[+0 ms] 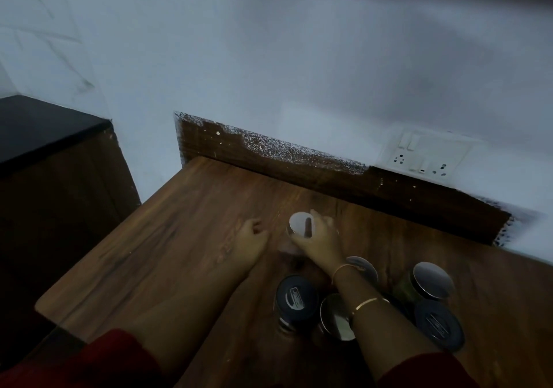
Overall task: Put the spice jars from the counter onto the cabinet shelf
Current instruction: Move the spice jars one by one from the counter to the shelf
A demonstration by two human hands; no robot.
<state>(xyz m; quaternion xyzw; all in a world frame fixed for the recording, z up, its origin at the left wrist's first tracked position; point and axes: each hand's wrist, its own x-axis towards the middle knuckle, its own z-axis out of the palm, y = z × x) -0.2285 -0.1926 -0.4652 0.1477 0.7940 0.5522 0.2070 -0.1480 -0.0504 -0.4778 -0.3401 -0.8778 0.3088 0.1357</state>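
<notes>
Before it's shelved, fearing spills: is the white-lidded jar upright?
Roughly upright: the jar shows its lid facing up, body blurred below; right hand grips it.

Six spice jars (300,223) (296,297) (335,317) (363,268) (434,280) (440,324), two hands (251,239) (321,242), two bangles (344,268) (368,302), one wall socket panel (425,157).

Red sleeves (113,357) both arms; 2 thin gold bangles (369,301) on R forearm (377,330).

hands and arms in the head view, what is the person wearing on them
Red fabric sleeves cover both arms near the elbows. The arm of the right hand carries two thin gold bangles, one at the wrist and one further up. No jewellery shows near the left hand.
</notes>
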